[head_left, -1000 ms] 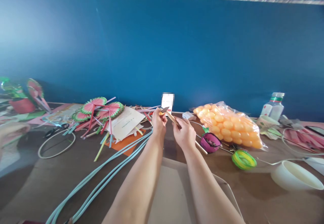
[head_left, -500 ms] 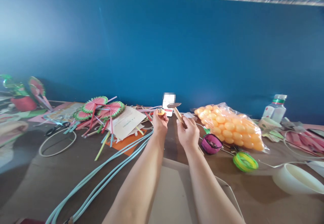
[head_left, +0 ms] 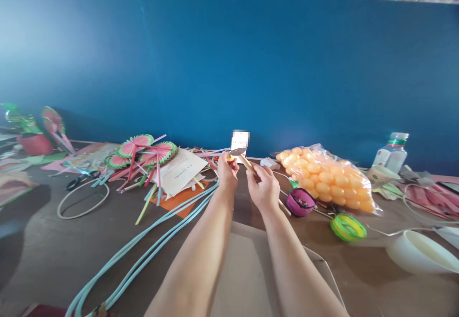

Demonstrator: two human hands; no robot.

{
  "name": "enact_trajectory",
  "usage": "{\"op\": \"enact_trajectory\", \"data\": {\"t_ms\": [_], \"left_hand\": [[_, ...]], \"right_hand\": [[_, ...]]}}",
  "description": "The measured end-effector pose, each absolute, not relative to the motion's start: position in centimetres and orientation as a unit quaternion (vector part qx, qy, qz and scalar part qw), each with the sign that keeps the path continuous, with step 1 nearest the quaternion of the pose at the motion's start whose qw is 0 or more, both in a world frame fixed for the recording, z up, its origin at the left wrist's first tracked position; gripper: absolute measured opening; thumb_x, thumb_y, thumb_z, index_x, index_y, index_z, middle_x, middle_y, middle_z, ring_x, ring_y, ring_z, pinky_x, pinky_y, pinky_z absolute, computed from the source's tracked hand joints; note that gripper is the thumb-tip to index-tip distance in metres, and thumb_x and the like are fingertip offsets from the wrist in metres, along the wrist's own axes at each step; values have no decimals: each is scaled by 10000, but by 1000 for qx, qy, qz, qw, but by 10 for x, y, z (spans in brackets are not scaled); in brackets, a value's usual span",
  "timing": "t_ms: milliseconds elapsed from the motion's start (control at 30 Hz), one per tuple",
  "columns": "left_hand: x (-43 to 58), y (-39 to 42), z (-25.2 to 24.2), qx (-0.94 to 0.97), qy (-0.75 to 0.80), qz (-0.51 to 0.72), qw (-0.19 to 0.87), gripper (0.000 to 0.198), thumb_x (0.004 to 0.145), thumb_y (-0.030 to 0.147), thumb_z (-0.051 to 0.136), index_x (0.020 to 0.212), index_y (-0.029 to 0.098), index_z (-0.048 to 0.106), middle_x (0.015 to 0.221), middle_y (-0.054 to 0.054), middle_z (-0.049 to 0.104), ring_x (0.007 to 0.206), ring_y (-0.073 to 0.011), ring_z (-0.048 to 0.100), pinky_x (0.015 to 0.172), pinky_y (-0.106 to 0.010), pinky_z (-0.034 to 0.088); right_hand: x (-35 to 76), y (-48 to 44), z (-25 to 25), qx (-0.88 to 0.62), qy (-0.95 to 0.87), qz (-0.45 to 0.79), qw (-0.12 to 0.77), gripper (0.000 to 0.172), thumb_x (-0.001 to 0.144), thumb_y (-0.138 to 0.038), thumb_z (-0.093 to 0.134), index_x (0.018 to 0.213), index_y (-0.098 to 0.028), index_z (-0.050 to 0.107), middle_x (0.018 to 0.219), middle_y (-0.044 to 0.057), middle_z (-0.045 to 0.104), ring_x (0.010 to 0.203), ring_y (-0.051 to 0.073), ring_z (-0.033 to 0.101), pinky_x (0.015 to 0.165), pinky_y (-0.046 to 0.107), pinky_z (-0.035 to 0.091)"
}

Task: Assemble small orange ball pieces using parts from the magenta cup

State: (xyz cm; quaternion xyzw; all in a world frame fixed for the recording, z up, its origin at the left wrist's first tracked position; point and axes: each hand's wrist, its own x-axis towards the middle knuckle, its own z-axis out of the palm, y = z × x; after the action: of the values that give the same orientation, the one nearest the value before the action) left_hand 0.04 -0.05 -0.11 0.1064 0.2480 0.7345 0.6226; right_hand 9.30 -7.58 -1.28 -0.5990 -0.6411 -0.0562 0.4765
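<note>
So we've got both hands up around the middle of the frame. Our left hand (head_left: 228, 176) has its grip pinched around a small, round, orange-yellow piece (head_left: 230, 158), and it's pretty tiny from here, so we can't make out what it's made of. Our right hand (head_left: 263, 185) has its grip wrapped around the pale wooden handle of a hammer-like tool with a dark, tapered metal head (head_left: 247, 165). That head sits right at the orange piece, though we can't tell if they're actually touching.

For doing this bit well, we'd say steadiness matters most. Pinch the piece low, fingertips tucked well clear of that metal tip, and use small, light moves from the wrist. A slip would probably go straight into the left thumb. The piece looks round and may well roll, so bracing our forearms on the brown worktop (head_left: 362, 283) would likely help.

Also, watch the elbow room: the clear plastic bag of orange balls (head_left: 326, 178) and the little purple round pouch (head_left: 300, 202) are both near our right hand, right of centre. The pale blue tubes (head_left: 143, 240), lower left, run close to our left forearm. The white-screened phone (head_left: 238, 141) stands just beyond the hands, so no big swings!
</note>
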Motion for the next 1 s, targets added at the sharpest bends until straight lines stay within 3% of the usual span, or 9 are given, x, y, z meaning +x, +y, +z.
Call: {"op": "enact_trajectory", "data": {"t_ms": [167,833,1000], "left_hand": [[1,2,-5,113,281,736,605,271,806,412,668,791,176,536,608,50,479,445,-31,417,456,-142,325],[1,5,-7,80,308,729,606,309,800,454,682,794,173,553,608,33,513,432,-26,409,457,-144,322],[-1,2,-1,58,233,721,650,311,860,454,580,738,171,538,576,16,497,435,-55,404,432,-170,297]], "right_hand": [[93,-75,-13,-634,-634,-51,440,298,877,-289,532,1118,-264,706,1019,43,688,861,176,636,687,239,433],[97,-75,-9,-679,-586,-42,440,327,873,-311,530,1154,-279,695,1068,67,678,886,206,636,679,273,429],[116,-71,-6,-765,-555,25,325,320,831,-298,553,1115,-276,700,1000,108,698,823,250,660,632,317,440]]}}
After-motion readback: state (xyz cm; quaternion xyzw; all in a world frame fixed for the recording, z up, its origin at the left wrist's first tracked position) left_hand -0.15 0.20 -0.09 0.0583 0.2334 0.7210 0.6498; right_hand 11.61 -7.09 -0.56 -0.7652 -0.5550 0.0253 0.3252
